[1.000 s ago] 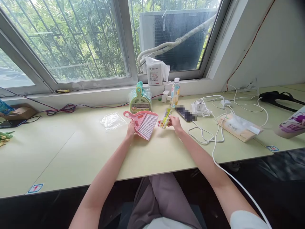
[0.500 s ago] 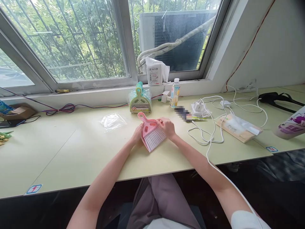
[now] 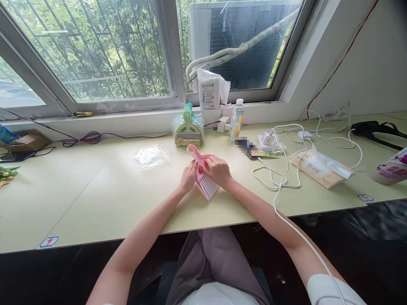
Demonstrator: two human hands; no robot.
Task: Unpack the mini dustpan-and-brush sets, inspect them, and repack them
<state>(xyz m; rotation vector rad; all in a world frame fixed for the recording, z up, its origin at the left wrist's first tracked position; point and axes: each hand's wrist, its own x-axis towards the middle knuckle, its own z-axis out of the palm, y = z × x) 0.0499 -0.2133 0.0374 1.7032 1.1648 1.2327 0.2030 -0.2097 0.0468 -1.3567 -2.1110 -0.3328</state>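
Note:
A pink dustpan with a matching white-bristled brush [image 3: 208, 185] nested in it is between my hands, low over the table in front of me. My left hand [image 3: 188, 174] grips the dustpan's left edge near the base of the handle. My right hand [image 3: 218, 170] lies across the upper right part, its fingers closed on the brush's pink body. The looped handle end points away from me and the bristles face toward me. Behind it stands a stack of green dustpan and brush sets [image 3: 190, 131] in clear wrapping. A crumpled clear plastic bag [image 3: 151, 156] lies to the left.
A drink bottle [image 3: 236, 120], a phone [image 3: 246, 147] and white charging cables [image 3: 281, 183] are to the right. Farther right lie a tissue pack [image 3: 321, 166] and a patterned cup [image 3: 391, 169]. One white cable crosses over my right forearm. A cardboard box [image 3: 30, 140] sits far left.
My right hand has moved inward from the right edge onto the middle of the brush. My left hand has shifted up over the dustpan's edge. The view has tilted slightly.

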